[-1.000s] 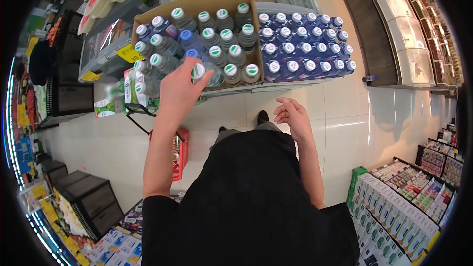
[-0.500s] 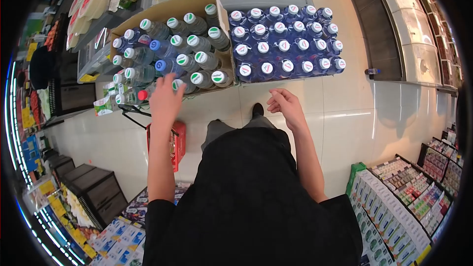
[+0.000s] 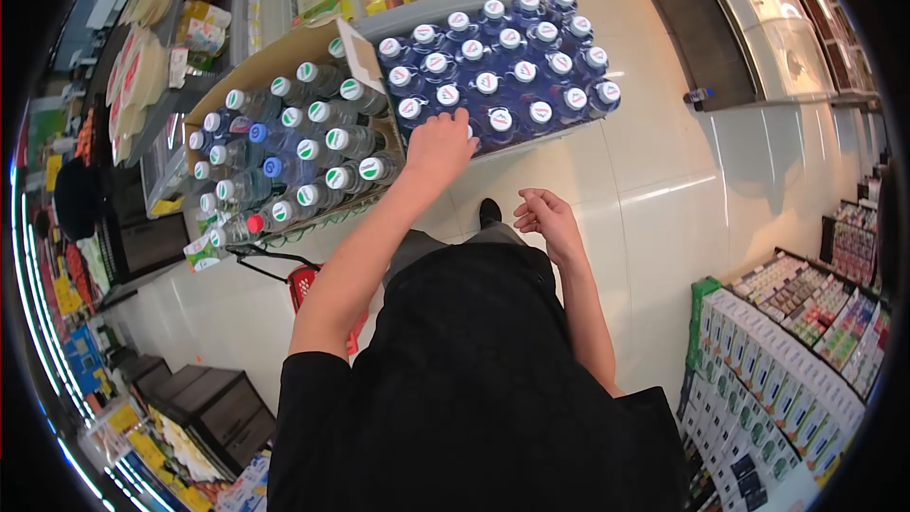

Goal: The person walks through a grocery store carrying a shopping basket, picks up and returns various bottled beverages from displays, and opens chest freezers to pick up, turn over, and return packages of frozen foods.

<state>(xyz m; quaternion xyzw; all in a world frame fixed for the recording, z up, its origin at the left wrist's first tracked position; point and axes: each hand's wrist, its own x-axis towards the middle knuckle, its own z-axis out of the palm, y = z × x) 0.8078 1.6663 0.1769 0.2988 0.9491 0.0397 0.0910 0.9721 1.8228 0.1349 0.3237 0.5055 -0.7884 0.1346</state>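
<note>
My left hand (image 3: 442, 146) is over the near left corner of a block of blue bottles with white caps (image 3: 500, 120). Its fingers are bent round the top of a front-row blue bottle (image 3: 472, 134), mostly hidden beneath them. My right hand (image 3: 548, 219) hovers in front of my body, loosely curled with some fingers apart, holding nothing. Left of the blue block stands an open cardboard box (image 3: 358, 55) of clear bottles with green-and-white caps (image 3: 336, 139). Two blue-capped bottles (image 3: 274, 167) and one red-capped bottle (image 3: 255, 224) are among them.
Behind the bottles is a glass-topped freezer (image 3: 417, 0). A red basket (image 3: 305, 283) with a black handle stands on the tiled floor to the left. Stacked boxed goods (image 3: 787, 351) fill the lower right, and dark cabinets (image 3: 204, 393) the lower left.
My left hand has moved right from the clear bottles to the blue ones. The view has turned, so the bottles appear shifted left and tilted. My right hand has stayed about the same.
</note>
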